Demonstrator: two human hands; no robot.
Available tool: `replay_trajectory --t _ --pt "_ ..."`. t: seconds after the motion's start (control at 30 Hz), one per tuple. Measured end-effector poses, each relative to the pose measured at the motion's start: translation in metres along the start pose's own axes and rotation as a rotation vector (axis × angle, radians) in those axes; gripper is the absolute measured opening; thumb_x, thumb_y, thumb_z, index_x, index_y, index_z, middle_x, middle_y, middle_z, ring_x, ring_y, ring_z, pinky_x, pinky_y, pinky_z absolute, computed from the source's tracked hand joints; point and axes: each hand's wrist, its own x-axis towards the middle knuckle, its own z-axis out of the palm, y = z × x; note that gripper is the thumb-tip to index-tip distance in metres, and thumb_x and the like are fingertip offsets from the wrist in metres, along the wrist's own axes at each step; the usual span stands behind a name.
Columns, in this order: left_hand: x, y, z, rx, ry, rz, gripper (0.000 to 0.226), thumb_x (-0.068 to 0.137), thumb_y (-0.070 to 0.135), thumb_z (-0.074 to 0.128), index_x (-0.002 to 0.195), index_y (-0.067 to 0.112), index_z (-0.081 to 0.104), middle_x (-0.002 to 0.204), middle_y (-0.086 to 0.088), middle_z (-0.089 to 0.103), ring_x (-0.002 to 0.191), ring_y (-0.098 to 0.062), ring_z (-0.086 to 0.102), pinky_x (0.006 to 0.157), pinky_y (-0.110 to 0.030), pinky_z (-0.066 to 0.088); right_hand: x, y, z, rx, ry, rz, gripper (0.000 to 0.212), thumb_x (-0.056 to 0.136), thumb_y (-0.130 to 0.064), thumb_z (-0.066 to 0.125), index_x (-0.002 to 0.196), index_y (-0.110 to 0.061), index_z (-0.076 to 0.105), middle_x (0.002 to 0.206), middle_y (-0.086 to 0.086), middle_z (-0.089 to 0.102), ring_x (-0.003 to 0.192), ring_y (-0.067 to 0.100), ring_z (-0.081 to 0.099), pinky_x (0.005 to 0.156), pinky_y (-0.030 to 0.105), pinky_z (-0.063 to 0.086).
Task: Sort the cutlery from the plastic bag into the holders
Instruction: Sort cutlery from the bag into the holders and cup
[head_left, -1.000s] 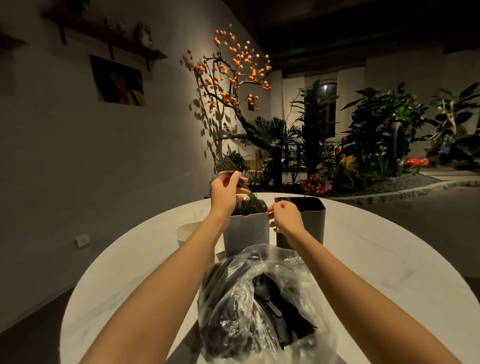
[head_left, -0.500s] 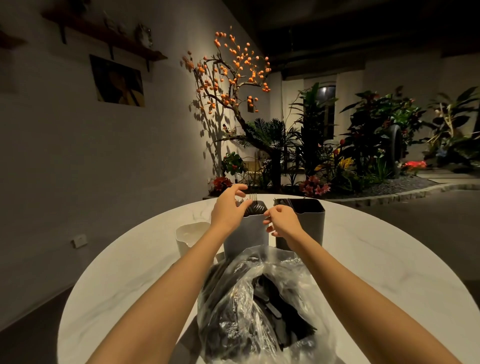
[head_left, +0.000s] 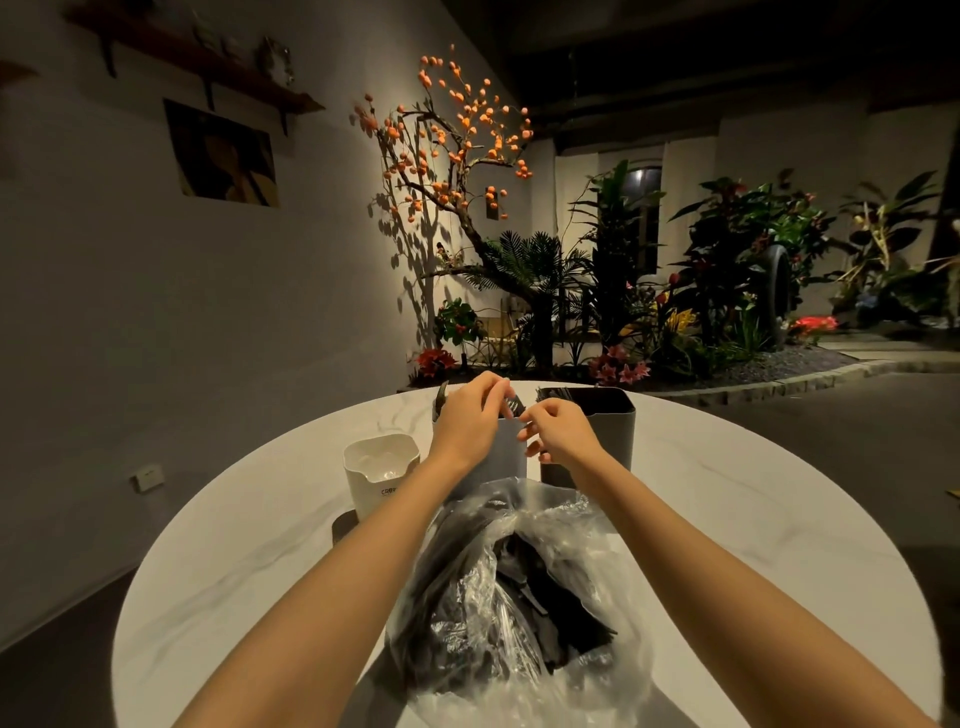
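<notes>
A clear plastic bag full of black cutlery lies on the table close to me. Behind it three holders stand in a row: a white holder on the left, a grey holder in the middle and a dark holder on the right. My left hand is over the grey holder, its fingertips pinched on the tines of a black fork that stands in it. My right hand has curled fingers on the grey holder's right rim. More black cutlery sticks out at the holder's left corner.
The round white marble table has bare surface to the left and right of the bag. A small dark pad lies in front of the white holder. Beyond the table are a wall, a tree with orange fruit and a bed of plants.
My left hand has come down from above the grey holder, lowering the fork into it, and its fingers are now at the rim. My right hand has stayed at the holder's right edge.
</notes>
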Motion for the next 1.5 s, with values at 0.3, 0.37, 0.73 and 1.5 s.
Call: replay_trajectory --t 0.3,0.37,0.73,1.5 --pt "-0.034 0.021 0.002 -0.031 -0.077 -0.046 0.032 0.103 0.028 0.04 0.076 0.025 0.056 0.069 0.003 0.064 0.069 -0.022 0.063 0.073 -0.051 0.054 -0.036 -0.006 -0.011 -0.019 -0.037 -0.02 0.024 0.1 -0.015 0.037 0.097 -0.006 0.058 0.072 0.006 0.061 0.054 0.016 0.056 0.051 0.024 0.04" --pt "-0.041 0.025 0.002 -0.035 -0.095 -0.064 0.035 0.104 0.031 0.039 0.074 0.025 0.056 0.068 0.002 0.064 0.07 -0.025 0.064 0.073 -0.053 0.054 -0.043 -0.006 -0.012 -0.043 -0.025 -0.019 0.022 0.099 -0.015 0.038 0.095 -0.006 0.057 0.071 0.007 0.061 0.054 0.016 0.056 0.051 0.024 0.04" --pt "-0.088 0.035 0.004 -0.026 -0.159 -0.112 0.034 0.104 0.03 0.038 0.075 0.021 0.055 0.068 -0.002 0.064 0.066 -0.023 0.062 0.074 -0.05 0.054 -0.09 0.008 -0.02 -0.173 -0.075 0.043 0.024 0.098 -0.012 0.042 0.082 -0.008 0.059 0.069 0.006 0.062 0.057 0.016 0.056 0.053 0.023 0.042" --pt "-0.139 0.007 0.031 0.448 -0.336 -0.069 0.026 0.101 0.018 0.039 0.115 0.016 0.061 0.114 -0.003 0.065 0.104 -0.021 0.058 0.1 -0.04 0.042 -0.116 0.08 -0.04 -0.759 0.031 -0.075 0.031 0.09 0.0 0.046 0.107 -0.004 0.071 0.111 0.014 0.069 0.102 0.03 0.063 0.09 0.035 0.049"
